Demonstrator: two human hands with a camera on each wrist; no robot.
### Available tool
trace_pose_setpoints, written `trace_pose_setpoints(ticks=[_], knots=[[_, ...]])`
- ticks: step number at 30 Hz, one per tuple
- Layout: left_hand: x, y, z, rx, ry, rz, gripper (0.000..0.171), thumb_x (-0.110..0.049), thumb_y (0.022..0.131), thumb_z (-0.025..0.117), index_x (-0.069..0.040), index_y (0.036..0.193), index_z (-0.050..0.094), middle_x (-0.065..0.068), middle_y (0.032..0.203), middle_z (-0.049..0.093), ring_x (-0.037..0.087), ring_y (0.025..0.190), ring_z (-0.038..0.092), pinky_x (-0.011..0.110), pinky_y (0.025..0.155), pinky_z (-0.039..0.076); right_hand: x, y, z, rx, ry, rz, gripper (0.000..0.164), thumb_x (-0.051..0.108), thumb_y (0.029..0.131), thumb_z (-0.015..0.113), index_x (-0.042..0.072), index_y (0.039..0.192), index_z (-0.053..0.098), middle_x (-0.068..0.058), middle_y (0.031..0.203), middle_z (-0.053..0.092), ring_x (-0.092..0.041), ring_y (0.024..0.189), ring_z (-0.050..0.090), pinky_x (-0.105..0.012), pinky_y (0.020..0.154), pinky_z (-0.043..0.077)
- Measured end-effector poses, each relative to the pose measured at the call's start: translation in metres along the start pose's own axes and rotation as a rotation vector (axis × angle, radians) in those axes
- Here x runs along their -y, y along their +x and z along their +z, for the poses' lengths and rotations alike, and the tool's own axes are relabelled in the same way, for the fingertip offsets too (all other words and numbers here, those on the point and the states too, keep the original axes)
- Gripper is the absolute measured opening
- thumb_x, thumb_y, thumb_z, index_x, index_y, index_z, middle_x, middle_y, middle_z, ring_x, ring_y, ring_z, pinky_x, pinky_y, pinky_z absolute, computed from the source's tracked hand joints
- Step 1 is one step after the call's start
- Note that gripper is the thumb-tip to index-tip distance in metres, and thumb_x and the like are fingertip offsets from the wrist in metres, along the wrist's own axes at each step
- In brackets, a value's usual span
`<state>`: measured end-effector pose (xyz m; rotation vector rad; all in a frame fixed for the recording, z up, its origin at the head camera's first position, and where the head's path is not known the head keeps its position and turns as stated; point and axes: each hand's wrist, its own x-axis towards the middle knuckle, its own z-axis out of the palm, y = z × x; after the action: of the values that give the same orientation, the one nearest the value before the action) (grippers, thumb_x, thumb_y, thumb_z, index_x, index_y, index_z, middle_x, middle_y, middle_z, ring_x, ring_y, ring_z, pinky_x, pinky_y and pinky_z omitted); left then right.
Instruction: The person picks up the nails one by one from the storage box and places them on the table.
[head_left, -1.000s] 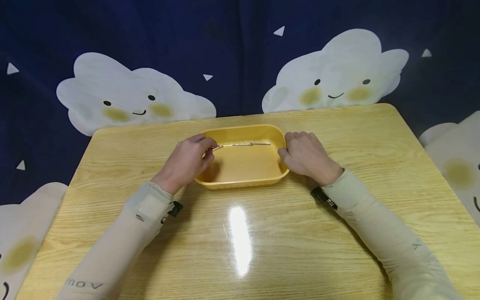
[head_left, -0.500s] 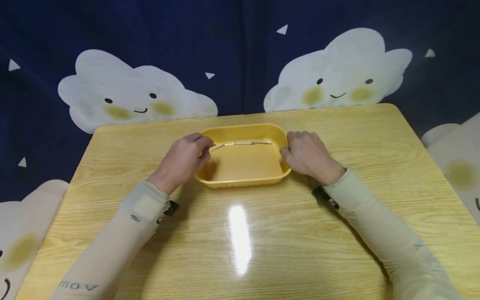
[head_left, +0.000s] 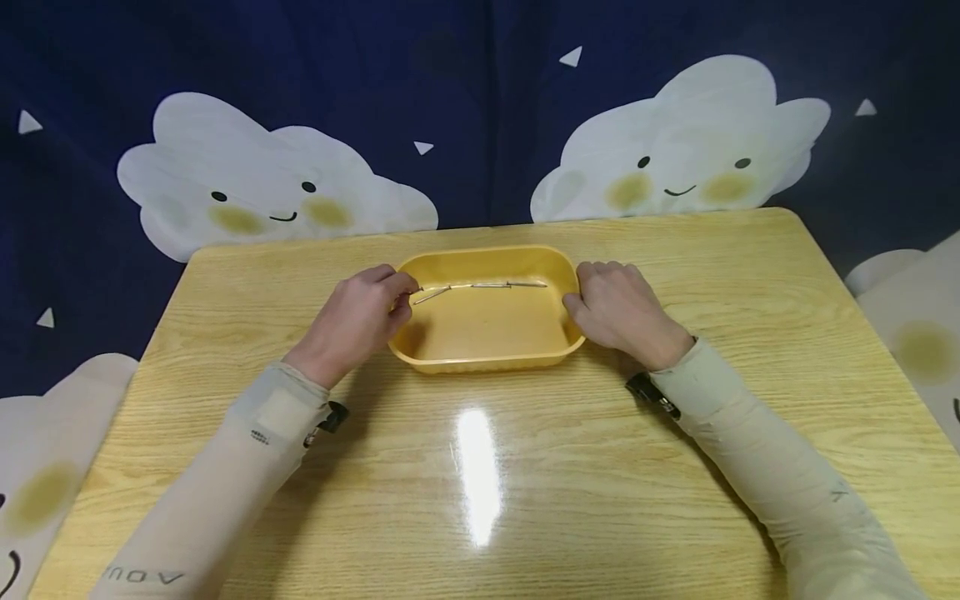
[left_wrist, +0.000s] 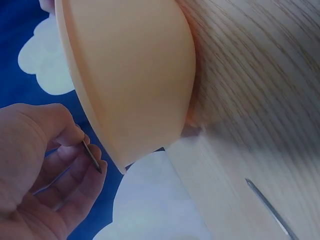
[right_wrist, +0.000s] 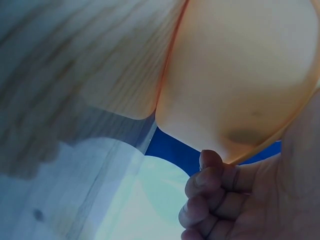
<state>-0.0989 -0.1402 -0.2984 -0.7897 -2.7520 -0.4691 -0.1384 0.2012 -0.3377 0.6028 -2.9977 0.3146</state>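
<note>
A yellow plastic basin (head_left: 487, 365) stands on the table, with several thin metal nails (head_left: 432, 294) lying in a broken line along its far side. My left hand (head_left: 356, 317) is over the basin's left end. Between its thumb and fingers it pinches a nail (left_wrist: 92, 159), whose pointed tip shows in the left wrist view. Another nail (left_wrist: 270, 207) lies on the wood outside the basin in that view. At the opposite end my right hand (head_left: 622, 308) grips the basin's rim, fingers curled under the outside.
The wooden table (head_left: 570, 467) has a bright light reflection (head_left: 480, 475) in front of the basin. Behind its far edge hangs a dark blue cloth (head_left: 480, 108) printed with smiling clouds.
My left hand has drawn slightly to the left, uncovering more of the leftmost nail in the basin. The right hand keeps its grip on the rim.
</note>
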Motion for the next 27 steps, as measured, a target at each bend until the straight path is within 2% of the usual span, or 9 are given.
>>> trace_pose_setpoints(ticks=[5,27], knots=[[0.004,-0.004,0.0,0.0,0.003,-0.015,0.018,0.003,0.091,0.064,0.0,0.105,0.075,0.012,0.091,0.073,0.023,0.076,0.065,0.036,0.069,0.059,0.0,0.001,0.001,-0.014,0.0,-0.009,0.025,0.021,0.097,0.05,0.005,0.078,0.052,-0.012,0.07,0.054,-0.033,0.066,0.054,-0.045,0.065,0.044],[0.019,-0.015,-0.002,-0.024,0.023,-0.045,0.02,0.004,0.091,0.063,-0.001,0.106,0.076,0.013,0.091,0.073,0.024,0.077,0.066,0.04,0.07,0.058,-0.002,0.001,0.001,-0.01,0.004,-0.003,0.025,0.022,0.097,0.049,0.004,0.079,0.054,-0.013,0.072,0.055,-0.034,0.068,0.055,-0.047,0.067,0.045]])
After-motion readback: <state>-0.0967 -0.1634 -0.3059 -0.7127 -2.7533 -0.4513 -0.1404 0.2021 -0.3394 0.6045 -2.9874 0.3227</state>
